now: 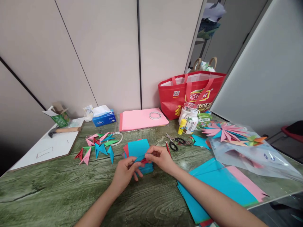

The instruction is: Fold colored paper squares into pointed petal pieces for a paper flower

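Observation:
Both hands meet over a small stack of blue and red paper pieces (pixel 138 146) at the middle of the table. My left hand (pixel 125 170) pinches the left end of a small folded paper (pixel 141 158), blue on top with red showing beneath. At its right end, my right hand (pixel 159 156) grips the same paper between thumb and fingers. The paper's lower part is partly hidden by the fingers. Just left of the stack lie several folded paper pieces (pixel 100 149) in blue, pink, green and red. Scissors (pixel 174 143) rest beyond my right hand.
Behind stand a tissue box (pixel 104 119), pink sheets (pixel 139 119) with a tape roll (pixel 155 115), a glue stick (pixel 181 127), a white bottle (pixel 191 123) and a red bag (pixel 170 97). A hammer (pixel 63 130) lies left; blue sheets (pixel 220 186) and a plastic bag (pixel 267 157) lie right.

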The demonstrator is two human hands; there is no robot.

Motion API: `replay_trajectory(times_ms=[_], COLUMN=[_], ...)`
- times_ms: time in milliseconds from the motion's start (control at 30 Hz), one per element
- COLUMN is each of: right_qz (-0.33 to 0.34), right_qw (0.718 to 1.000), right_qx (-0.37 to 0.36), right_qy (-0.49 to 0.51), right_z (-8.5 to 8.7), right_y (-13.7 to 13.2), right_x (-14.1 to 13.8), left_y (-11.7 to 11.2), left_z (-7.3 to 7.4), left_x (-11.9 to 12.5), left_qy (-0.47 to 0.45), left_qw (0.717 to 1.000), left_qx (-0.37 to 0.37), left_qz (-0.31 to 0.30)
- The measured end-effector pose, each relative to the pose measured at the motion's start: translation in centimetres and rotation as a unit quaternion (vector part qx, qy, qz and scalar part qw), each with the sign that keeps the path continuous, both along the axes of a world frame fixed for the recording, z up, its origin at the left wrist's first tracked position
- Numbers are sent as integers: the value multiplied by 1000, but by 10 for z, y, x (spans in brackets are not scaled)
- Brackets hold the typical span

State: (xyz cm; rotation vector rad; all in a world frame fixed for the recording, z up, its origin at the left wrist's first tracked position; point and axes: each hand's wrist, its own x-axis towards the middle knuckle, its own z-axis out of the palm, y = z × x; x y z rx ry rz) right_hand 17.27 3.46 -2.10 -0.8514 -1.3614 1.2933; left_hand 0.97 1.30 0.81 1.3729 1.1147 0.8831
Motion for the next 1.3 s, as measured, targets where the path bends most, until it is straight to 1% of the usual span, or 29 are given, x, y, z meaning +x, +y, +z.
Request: replay_trajectory(times_ms=[133, 200, 267, 400, 467, 533, 600, 667, 733, 933, 1133, 1200, 1300], right_qz=[-25, -39, -34, -4, 13, 40, 61, 58, 43, 42, 35, 23, 2], right_qw=[997, 996, 997, 1000, 999, 999, 998, 998, 999, 999, 999, 999, 1000], right_qx=[67, 78, 62, -11, -27, -21, -4, 8, 11, -21, -19, -20, -21], right_qy=[-32, -32, -20, 9, 18, 18, 8, -4, -7, 2, 5, 18, 23], right_z=[5, 6, 6, 2, 0, 0, 0, 1, 1, 3, 2, 1, -2], right_y=[-1, -1, -1, 1, 1, 0, 0, -1, -1, -3, -3, -3, -2], right_x=[3, 4, 4, 2, 1, 0, 0, 0, 0, -3, -4, -4, -5], left_y=[1, 1, 1, 1, 1, 1, 1, 0, -1, -4, -4, -5, -5], left_z=[-5, -6, -7, -6, -5, -5, -4, -3, -2, -3, -3, -5, -11], left_x=[-1, -2, -2, -3, -4, -6, -7, -8, -7, -3, -2, -1, 1], left_qy=[-18, -36, -50, -78, -99, -126, -145, -152, -148, -111, -113, -91, -9], left_qw=[1000, 999, 999, 996, 993, 988, 978, 968, 965, 975, 975, 984, 997], left_qx=[1, -7, -17, -37, -57, -94, -146, -188, -202, -174, -170, -136, -45], left_qz=[7, 4, 1, 9, 7, -5, -40, -65, -75, -87, -82, -76, -65])
